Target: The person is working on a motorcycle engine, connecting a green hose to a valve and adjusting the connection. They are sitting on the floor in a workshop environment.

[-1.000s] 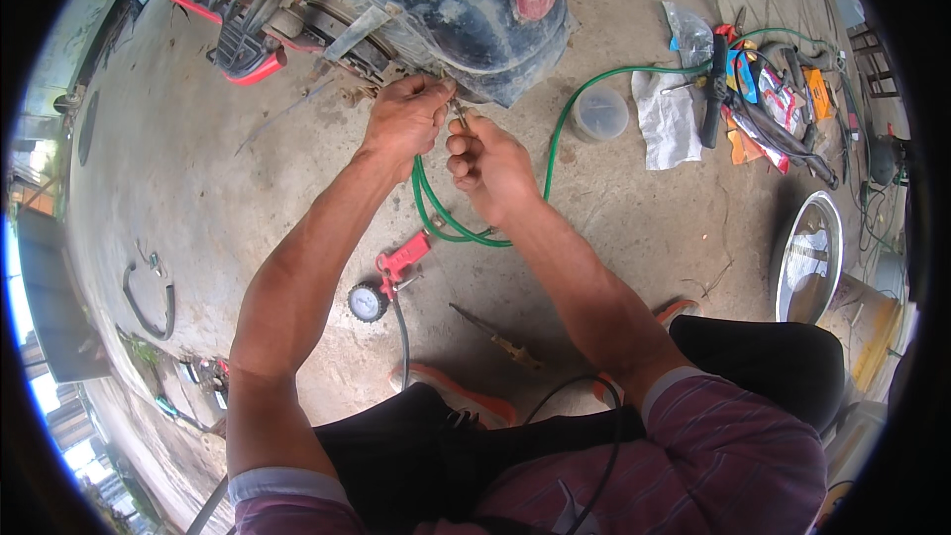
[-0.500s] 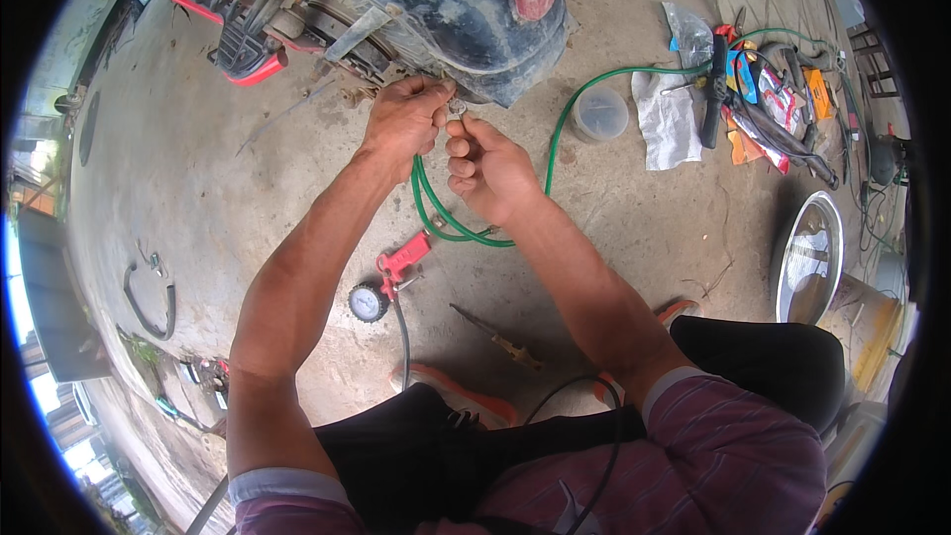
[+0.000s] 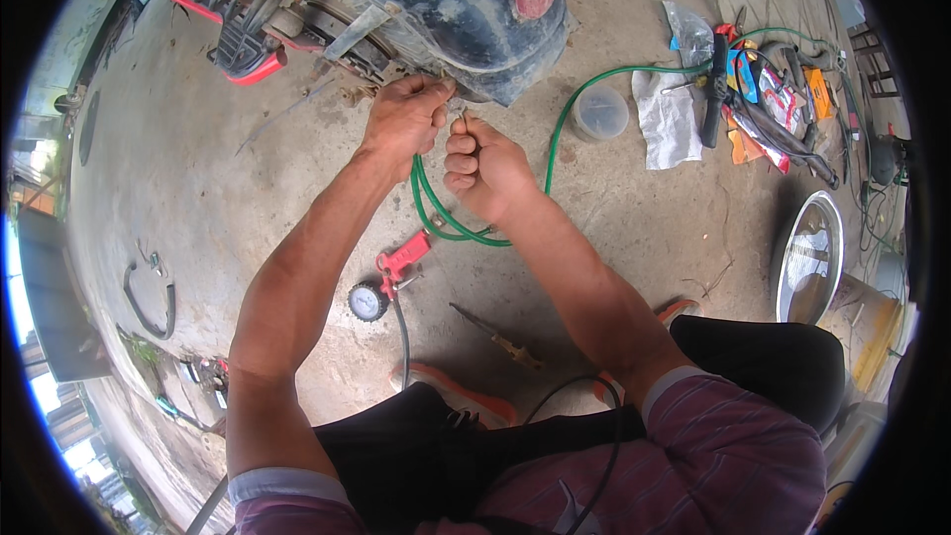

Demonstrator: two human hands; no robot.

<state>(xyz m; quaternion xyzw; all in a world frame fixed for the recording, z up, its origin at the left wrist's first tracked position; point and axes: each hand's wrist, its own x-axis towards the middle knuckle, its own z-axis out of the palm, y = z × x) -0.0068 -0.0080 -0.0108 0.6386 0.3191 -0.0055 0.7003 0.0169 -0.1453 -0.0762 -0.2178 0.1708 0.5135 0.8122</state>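
Floor: I see a bare concrete floor (image 3: 228, 168), dusty and stained, filling most of the view — open daylight at the left rim.
Machine: a dark blue body (image 3: 426, 0) with black ribbed parts and red trim sits at the top, resting on the concrete.
Basin: a round metal basin (image 3: 812, 258) lies at the right, near a heap of tools (image 3: 763, 99) and a white rag (image 3: 669, 119).
Hose: a green hose (image 3: 555, 129) runs from the tool heap across the floor and loops just under my hands.
Gauge: a red-handled pressure gauge (image 3: 381, 282) lies below the loop, a screwdriver (image 3: 495, 337) just beside it.
Tub: a small clear plastic tub (image 3: 600, 111) stands near the rag.
Left hand: my left hand (image 3: 404, 119) is closed, fingertips pinching at the machine's lower edge.
Right hand: my right hand (image 3: 483, 166) is curled in a fist around a small metal fitting (image 3: 460, 119) — just beside the left hand, over the hose loop.
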